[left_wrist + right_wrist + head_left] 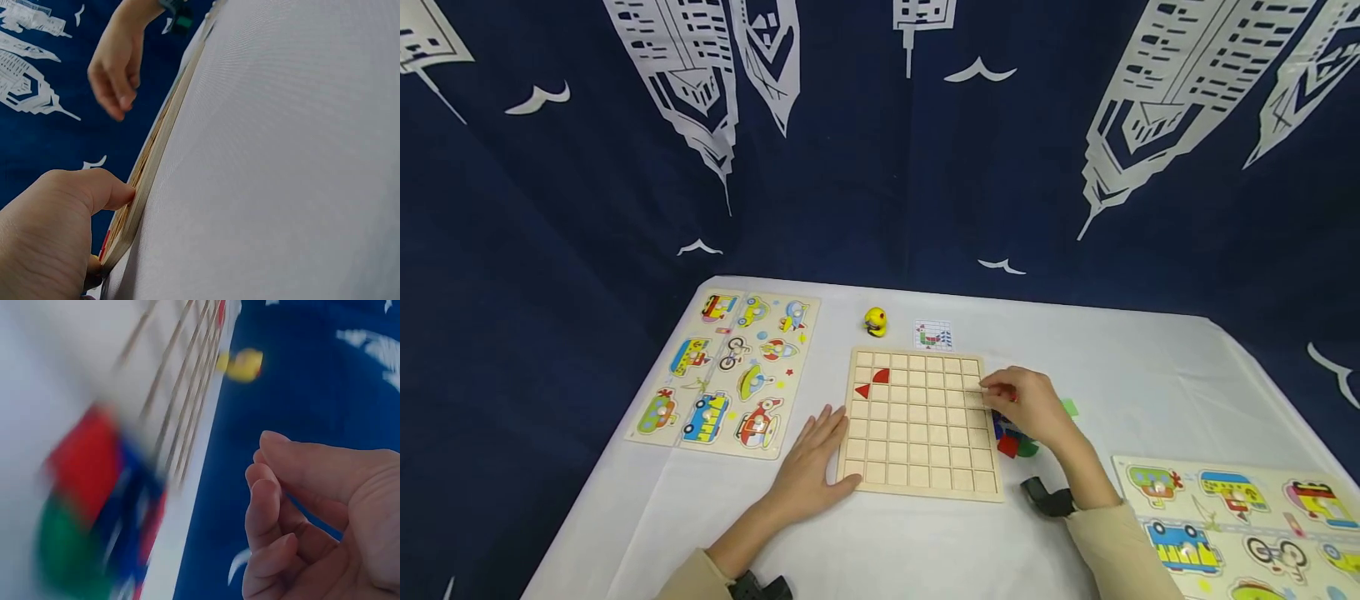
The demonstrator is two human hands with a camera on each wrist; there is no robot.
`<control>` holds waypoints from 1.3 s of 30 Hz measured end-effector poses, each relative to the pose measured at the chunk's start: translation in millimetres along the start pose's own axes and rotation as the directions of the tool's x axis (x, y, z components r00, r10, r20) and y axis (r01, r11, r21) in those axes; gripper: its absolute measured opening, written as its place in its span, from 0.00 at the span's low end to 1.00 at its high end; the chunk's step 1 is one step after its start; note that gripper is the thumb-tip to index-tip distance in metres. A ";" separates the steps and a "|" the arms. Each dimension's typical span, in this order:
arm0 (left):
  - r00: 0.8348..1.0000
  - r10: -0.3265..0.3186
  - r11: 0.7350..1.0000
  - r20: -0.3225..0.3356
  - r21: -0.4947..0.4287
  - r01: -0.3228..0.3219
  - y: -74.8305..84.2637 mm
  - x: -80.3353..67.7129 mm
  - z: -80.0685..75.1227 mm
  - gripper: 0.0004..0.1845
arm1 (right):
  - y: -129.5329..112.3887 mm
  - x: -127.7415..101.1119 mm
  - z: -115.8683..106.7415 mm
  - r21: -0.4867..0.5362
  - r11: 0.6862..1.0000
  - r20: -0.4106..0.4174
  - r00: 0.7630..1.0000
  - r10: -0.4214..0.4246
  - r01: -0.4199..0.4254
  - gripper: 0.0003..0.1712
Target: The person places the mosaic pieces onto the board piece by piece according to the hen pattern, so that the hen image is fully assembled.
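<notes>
A wooden grid board point(917, 433) lies in front of me. A red quarter-circle piece point(882, 376) and a red triangle point(862, 391) sit in its upper-left cells. My left hand point(808, 462) rests at the board's lower-left corner, fingers straight along the left side; its thumb point(112, 190) touches the front edge. My right hand point(1022, 404) hovers at the board's right edge, fingers loosely bent and thumb near the index fingertip; no piece shows between them in the right wrist view. Below it lies a pile of coloured pieces, with a red square point(1008, 447) and a green piece point(69, 556).
A small pattern card point(933, 335) and a yellow toy duck point(876, 322) stand behind the board. Vehicle peg puzzles lie at the left point(752, 367) and at the lower right point(1240, 517). A white cloth covers the table point(1075, 350); a dark blue curtain point(880, 192) hangs behind.
</notes>
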State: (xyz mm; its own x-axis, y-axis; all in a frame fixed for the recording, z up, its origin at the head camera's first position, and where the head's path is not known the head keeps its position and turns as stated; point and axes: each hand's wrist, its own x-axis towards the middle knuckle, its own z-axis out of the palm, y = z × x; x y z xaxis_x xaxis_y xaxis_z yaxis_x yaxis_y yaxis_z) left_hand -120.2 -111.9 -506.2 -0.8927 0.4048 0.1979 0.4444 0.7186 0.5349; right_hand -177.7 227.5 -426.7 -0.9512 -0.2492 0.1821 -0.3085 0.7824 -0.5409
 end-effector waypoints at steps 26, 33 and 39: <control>1.000 0.000 1.000 0.000 -0.018 0.000 1.0 0.9 -0.8 0.45 | 71.1 -44.7 -10.2 0.010 0.958 0.023 0.958 0.286 -0.287 0.15; 1.000 -0.006 1.000 0.002 -0.015 0.006 0.5 0.4 0.4 0.45 | 71.4 -43.8 -5.5 0.001 0.965 -0.018 0.965 0.262 -0.262 0.13; 1.000 -0.006 1.000 -0.007 -0.015 0.005 0.2 0.2 1.0 0.45 | 71.8 -44.3 -5.4 -0.043 0.963 -0.035 0.963 0.266 -0.267 0.13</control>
State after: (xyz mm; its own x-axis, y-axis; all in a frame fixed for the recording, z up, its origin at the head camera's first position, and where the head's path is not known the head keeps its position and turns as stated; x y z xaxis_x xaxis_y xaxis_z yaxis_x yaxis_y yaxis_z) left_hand -120.2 -111.1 -506.9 -0.8957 0.3970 0.2005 0.4383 0.7120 0.5486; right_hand -157.7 297.8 -469.2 -0.9981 -0.0121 0.0598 -0.0422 0.8444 -0.5341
